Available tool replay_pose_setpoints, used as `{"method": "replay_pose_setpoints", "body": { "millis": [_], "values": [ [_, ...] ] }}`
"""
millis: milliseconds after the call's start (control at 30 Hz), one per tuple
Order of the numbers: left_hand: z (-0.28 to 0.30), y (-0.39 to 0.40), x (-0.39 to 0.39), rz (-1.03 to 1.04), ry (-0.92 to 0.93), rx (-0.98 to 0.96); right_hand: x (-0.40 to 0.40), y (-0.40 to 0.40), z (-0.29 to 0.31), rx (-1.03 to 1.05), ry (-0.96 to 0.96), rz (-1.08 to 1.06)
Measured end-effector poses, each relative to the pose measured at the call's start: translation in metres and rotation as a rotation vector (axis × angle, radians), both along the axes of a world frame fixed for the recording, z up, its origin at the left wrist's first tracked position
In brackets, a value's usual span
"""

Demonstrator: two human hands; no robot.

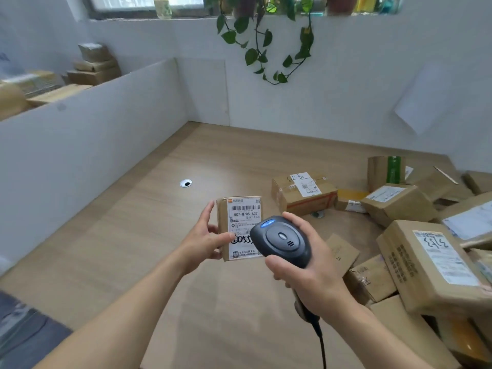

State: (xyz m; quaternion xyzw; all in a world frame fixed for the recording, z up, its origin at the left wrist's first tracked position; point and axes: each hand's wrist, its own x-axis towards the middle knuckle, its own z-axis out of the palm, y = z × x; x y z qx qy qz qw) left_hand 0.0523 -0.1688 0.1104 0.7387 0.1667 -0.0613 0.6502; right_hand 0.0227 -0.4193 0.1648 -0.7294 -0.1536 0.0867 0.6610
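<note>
Above the wooden desk point(186, 288), in the middle of my view, the left hand point(205, 241) holds a small cardboard parcel point(223, 225) upright and clear of the desktop, with its shipping label point(243, 217) facing me. The thumb lies across the lower part of the label and the fingers reach round the left edge, so I read that grip as closed on the parcel.

Just to the right, the right hand point(311, 272) is curled round the handle of a black barcode scanner point(282, 239). The scanner's head covers the parcel's lower right corner from where I look, and a blue light glows on top of it. I cannot tell whether the two touch. The scanner's cable point(320, 339) runs down out of view.

A pile of labelled cardboard boxes point(426, 257) lies on the desk to the right. A round cable grommet point(185, 183) sits in the desktop beyond the parcel. A white partition point(93, 145) borders the desk on the left.
</note>
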Motion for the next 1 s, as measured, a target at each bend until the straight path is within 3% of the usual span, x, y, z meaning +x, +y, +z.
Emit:
{"method": "replay_pose_setpoints", "body": {
  "millis": [433,1000],
  "values": [
    [0.058,-0.017,-0.126,0.263,-0.138,0.089,-0.076,-0.003,0.031,0.15,-0.001,0.181],
    [0.075,0.042,-0.181,0.371,-0.181,0.129,-0.108,0.052,0.038,0.176,0.006,0.278]
  ]
}}
